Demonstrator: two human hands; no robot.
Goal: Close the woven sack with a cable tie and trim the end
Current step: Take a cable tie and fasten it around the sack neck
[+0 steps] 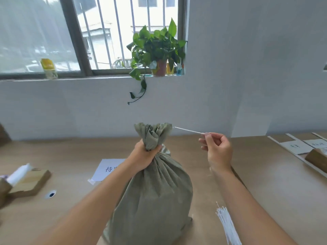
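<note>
At frame centre, the left hand (144, 154) clenches the gathered neck of a green sack (155, 191) on the desk (265, 174); right hand (218, 149) fingers pinch a white cable tie (188, 130).

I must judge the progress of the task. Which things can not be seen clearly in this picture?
Head view only:
- Cable tie: thin, pale against the wall; its far end passes behind the sack mouth, so any loop is hidden.
- Sack neck: covered by the left hand.
- Tie's near end: hidden in the right hand fingers.
- Spare ties: cut by bottom edge.
- Cutting tool: none identifiable.
</note>
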